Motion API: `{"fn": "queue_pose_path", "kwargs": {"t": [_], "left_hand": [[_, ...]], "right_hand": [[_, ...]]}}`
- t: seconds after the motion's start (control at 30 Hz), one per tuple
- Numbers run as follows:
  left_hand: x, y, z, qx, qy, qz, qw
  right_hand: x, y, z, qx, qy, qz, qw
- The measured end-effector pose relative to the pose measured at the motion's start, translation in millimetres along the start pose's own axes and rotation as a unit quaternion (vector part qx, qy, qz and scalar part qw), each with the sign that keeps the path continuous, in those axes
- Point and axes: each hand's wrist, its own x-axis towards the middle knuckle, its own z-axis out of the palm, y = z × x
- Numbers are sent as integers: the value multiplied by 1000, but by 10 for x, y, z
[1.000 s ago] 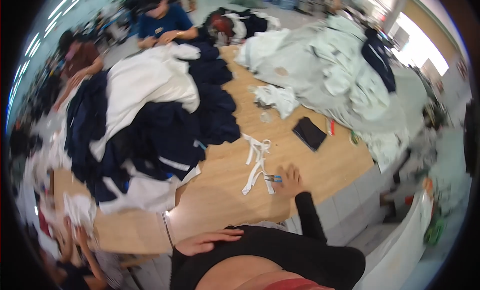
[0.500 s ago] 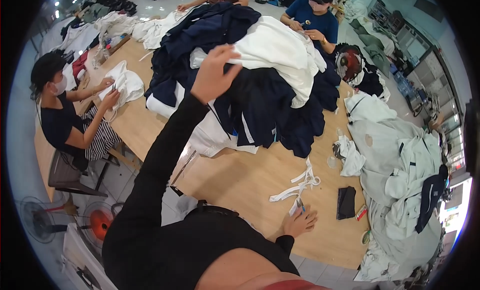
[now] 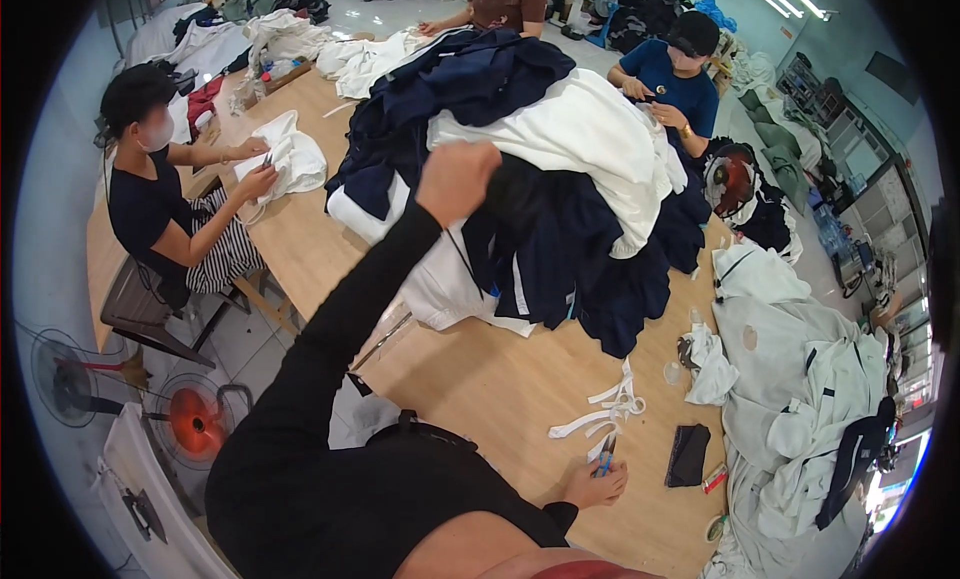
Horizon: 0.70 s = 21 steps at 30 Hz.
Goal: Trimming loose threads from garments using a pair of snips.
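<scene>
My left hand (image 3: 458,182) reaches up to the big heap of clothes, its fingers closed on a dark garment (image 3: 515,194) in the pile. A white garment (image 3: 560,124) lies on top beside it. Near the front of the table my right hand (image 3: 597,486) is closed around small scissors (image 3: 604,464) with blue handles, blades pointing away from me. Just beyond the blades lie loose white fabric strips (image 3: 605,414). Navy clothes (image 3: 470,69) make up the far part of the heap.
A folded dark cloth (image 3: 687,455) and a small red item (image 3: 714,479) lie right of my right hand. Pale garments (image 3: 790,369) pile along the right side. One person (image 3: 150,199) sits at the left, another (image 3: 668,89) works at far right. A red fan (image 3: 195,419) stands lower left.
My left hand has gone from spread over the heap to closed on the dark garment. My right hand, flat on the table before, has lifted and now grips the scissors.
</scene>
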Motion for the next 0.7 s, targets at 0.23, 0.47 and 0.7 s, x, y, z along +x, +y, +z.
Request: {"fn": "queue_pose_path", "kwargs": {"t": [0.23, 0.47, 0.7], "left_hand": [[-62, 122, -59, -68, 171, -28, 983], [279, -1369, -118, 128, -32, -193, 972], [-510, -479, -92, 35, 51, -19, 998]], "right_hand": [[-66, 272, 77, 147, 29, 28, 988], [-62, 178, 78, 239, 79, 123, 960], [-22, 160, 114, 269, 180, 157, 933]]}}
